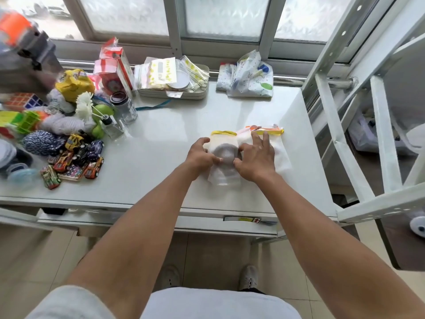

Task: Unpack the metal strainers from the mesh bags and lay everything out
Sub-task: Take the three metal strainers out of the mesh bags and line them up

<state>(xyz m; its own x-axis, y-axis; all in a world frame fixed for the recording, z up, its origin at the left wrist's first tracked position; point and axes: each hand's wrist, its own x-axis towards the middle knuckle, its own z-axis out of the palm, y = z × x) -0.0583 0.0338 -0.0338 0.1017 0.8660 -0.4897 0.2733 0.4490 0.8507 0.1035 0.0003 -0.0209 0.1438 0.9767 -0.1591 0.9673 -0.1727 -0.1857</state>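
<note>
A white mesh bag (224,140) with a yellow top edge lies on the white table (161,139), right of centre. A round grey metal strainer (226,153) shows through its mesh. My left hand (200,155) pinches the bag's left side over the strainer. My right hand (255,157) pinches the bag from the right, its fingers spread over a second white mesh bag (279,150) that lies beside the first. The second bag also has a yellow top strip, and its contents are hidden.
Toy cars (76,157), yarn balls, puzzle cubes and small glass bottles (124,107) crowd the table's left side. A tray of packets (174,79) and a folded patterned cloth (248,79) sit at the back. A white metal frame (345,134) stands to the right.
</note>
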